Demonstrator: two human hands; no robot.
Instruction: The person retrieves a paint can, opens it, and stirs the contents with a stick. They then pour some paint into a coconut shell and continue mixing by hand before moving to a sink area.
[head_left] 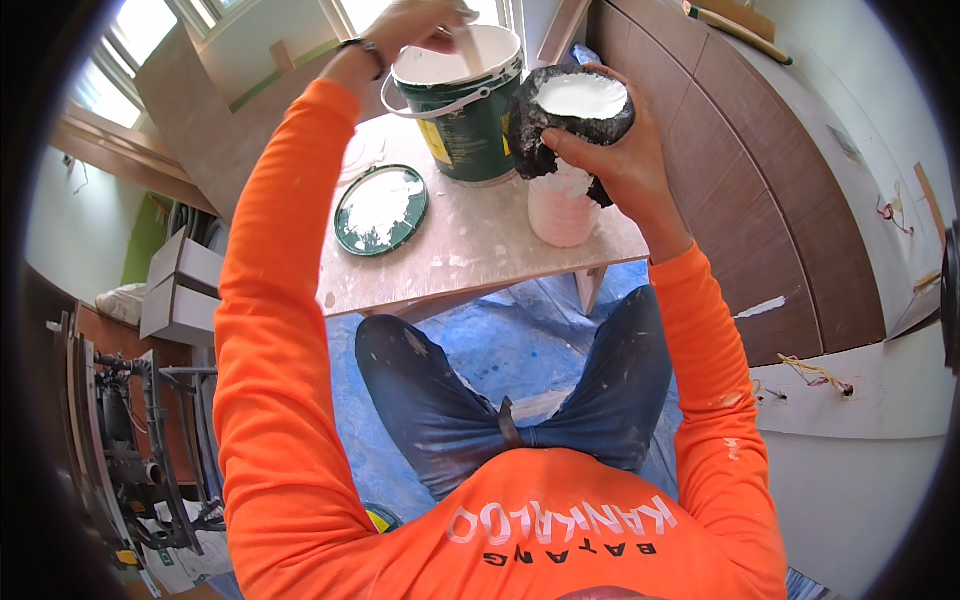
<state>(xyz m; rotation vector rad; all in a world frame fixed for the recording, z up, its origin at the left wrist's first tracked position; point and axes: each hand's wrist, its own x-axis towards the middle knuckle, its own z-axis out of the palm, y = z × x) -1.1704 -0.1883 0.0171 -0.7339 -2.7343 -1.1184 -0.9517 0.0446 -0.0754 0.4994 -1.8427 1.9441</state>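
My left hand (430, 25) is over the green paint bucket (440, 135), its fingers closed on a pale flat stick (466, 48) reaching down into the bucket. My right hand (615, 155) grips a blackened, paint-crusted container (540, 120) with white paint (580, 95) inside, held beside the bucket. Below it, a pale pinkish cylindrical container (560, 215) stands on the work table (480, 260), its top partly hidden. Left of these lies the green lid (382, 210), covered in white paint.
A blue plastic sheet (500, 360) covers the floor around my legs. Cardboard boxes (175, 300) and metal frames (140, 440) stand at left. A brown panelled unit (760, 250) is at right, with loose wires (810, 375) lower down. Boards (180, 100) lean by the windows.
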